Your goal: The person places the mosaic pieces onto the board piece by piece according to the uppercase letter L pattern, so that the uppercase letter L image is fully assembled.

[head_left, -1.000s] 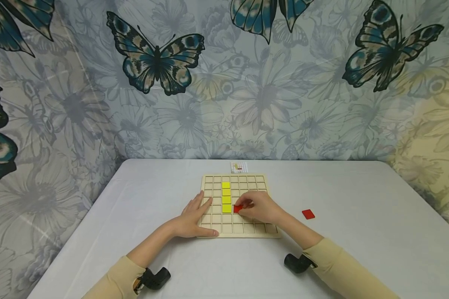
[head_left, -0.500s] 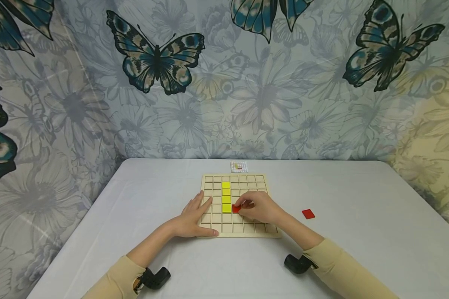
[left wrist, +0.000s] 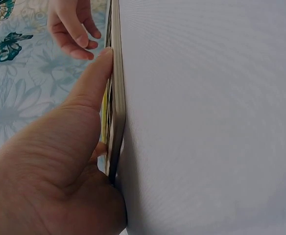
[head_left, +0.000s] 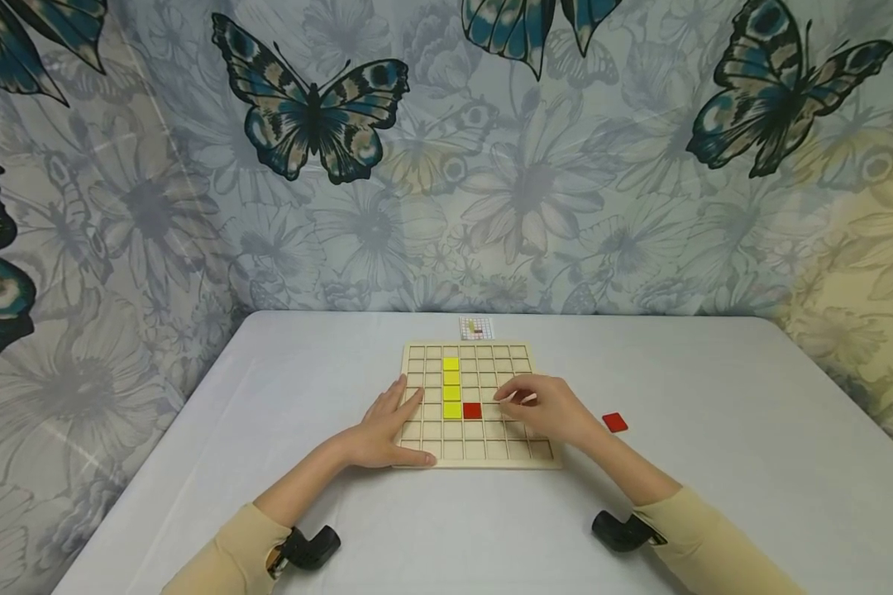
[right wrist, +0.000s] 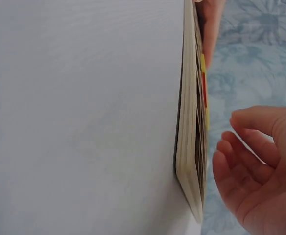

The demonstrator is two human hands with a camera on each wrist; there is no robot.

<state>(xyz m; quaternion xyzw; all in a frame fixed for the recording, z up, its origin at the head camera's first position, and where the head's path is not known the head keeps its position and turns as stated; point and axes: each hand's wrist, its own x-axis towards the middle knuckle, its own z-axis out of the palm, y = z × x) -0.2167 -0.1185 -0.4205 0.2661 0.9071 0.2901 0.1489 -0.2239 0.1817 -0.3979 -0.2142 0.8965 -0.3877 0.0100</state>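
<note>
A wooden grid board [head_left: 495, 450] lies on the table. Four-sided yellow tiles [head_left: 451, 392] form a column in it, and a red tile [head_left: 472, 411] sits in the cell right of the lowest one. My left hand [head_left: 378, 432] rests on the board's left side, fingers spread and thumb along the near edge. Over the board's right half hovers my right hand [head_left: 554, 406], apart from the red tile. In the right wrist view, that right hand [right wrist: 260, 166] has loosely bent fingers with nothing between them. The left wrist view shows the left thumb [left wrist: 91, 78] against the board's edge [left wrist: 117, 88].
Another red tile [head_left: 615, 422] lies on the white tablecloth [head_left: 714, 463] to the right of the board. A small printed grid card [head_left: 477, 328] is just beyond the board's far edge. Behind the table stands a butterfly-patterned wall covering [head_left: 528, 207].
My right hand slid the red tile left into the cell beside the lowest yellow tile, let go, and drew back to the right. The left hand stays on the board.
</note>
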